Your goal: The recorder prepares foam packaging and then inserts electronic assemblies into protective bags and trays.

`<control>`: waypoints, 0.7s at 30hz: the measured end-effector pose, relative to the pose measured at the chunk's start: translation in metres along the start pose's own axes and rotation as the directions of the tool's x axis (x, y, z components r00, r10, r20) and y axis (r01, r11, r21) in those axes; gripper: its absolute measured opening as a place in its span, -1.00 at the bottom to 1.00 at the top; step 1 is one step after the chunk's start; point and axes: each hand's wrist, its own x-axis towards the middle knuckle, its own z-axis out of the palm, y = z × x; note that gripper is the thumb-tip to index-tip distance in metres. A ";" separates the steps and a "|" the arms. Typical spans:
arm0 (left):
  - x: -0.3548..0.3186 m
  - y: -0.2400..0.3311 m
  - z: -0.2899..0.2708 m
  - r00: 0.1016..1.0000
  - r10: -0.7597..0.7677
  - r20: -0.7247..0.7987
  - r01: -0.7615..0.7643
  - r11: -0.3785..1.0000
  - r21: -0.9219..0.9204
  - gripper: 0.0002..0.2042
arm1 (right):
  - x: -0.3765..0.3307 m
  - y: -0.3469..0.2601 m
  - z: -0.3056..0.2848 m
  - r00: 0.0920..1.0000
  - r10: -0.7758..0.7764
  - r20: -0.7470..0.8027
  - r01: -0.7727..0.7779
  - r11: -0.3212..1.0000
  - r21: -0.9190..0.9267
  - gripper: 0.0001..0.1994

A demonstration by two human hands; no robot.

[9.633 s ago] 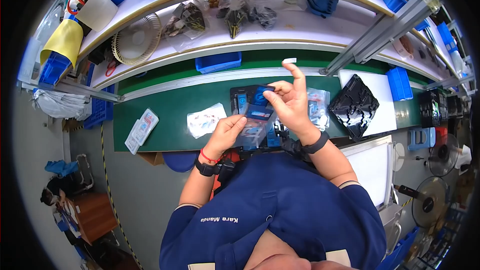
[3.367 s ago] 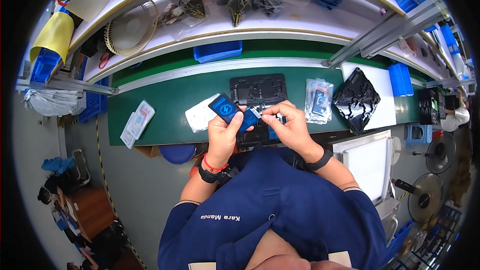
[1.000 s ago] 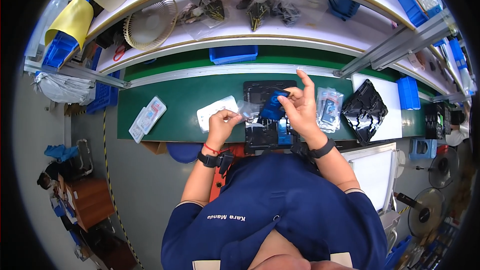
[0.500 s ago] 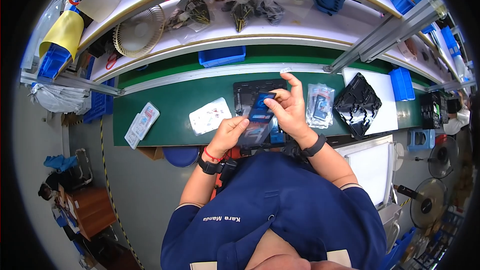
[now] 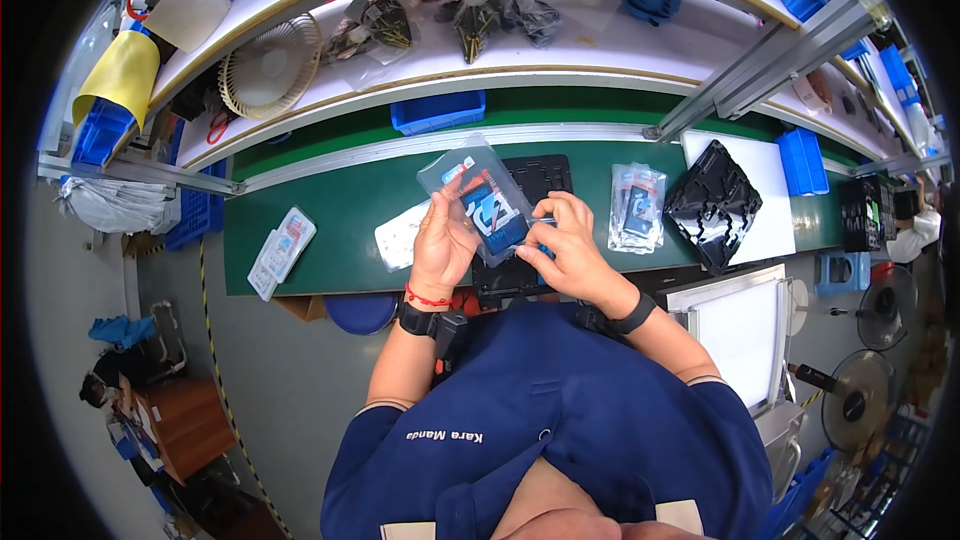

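Observation:
A clear plastic package (image 5: 455, 162) with rounded corners is tilted above the table. Inside it shows a flat blue-and-black rectangular piece (image 5: 505, 236) with a white printed mark. My left hand (image 5: 440, 248) grips the package along its left side, with fingers behind it and the thumb along the edge. At the lower right corner my right hand (image 5: 572, 248) pinches with curled fingers; its fingertips partly cover that corner. Beneath the package lies a black tray (image 5: 545, 173), largely hidden. A white printed sheet (image 5: 397, 238) is partly covered by my left hand.
Stacked clear packages (image 5: 637, 208) lie to the right, beside a glossy black moulded tray (image 5: 716, 206) on a white board (image 5: 775, 212). Two printed packages (image 5: 283, 252) rest at the left. Behind stand blue bins (image 5: 438, 112) and a low shelf (image 5: 620, 58) with bagged parts.
The package has been raised and turned to face up, moving left and away from me. The blue piece, earlier pinched by my right hand, now sits within the package. My right hand has lowered.

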 end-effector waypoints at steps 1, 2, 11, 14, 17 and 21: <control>0.000 -0.001 -0.001 0.999 -0.020 -0.026 0.020 1.000 -0.002 -0.51 | 0.003 -0.001 0.000 0.999 -0.035 -0.015 0.034 0.998 -0.056 -0.85; 0.000 -0.001 0.000 0.999 -0.022 -0.027 0.022 1.000 0.000 -0.51 | 0.005 -0.003 0.001 0.997 -0.070 -0.028 0.067 0.991 -0.113 -0.81; -0.002 -0.011 0.001 0.999 -0.042 0.012 0.042 0.998 0.038 -0.54 | 0.007 0.000 0.007 0.990 0.068 -0.127 -0.093 0.975 -0.201 -0.62; -0.002 -0.011 0.001 0.998 -0.059 0.010 0.059 0.998 -0.012 -0.54 | 0.006 0.012 -0.001 0.966 0.227 -0.125 -0.248 0.949 -0.193 -0.52; 0.003 -0.015 0.006 0.995 -0.101 -0.023 0.099 0.992 -0.083 -0.54 | -0.006 0.045 -0.002 0.887 0.462 -0.017 -0.422 0.825 0.375 -0.49; 0.010 -0.032 0.004 0.983 -0.181 0.016 0.182 0.979 -0.096 -0.56 | -0.014 0.044 0.005 0.882 0.391 0.264 -0.442 0.487 0.754 -0.67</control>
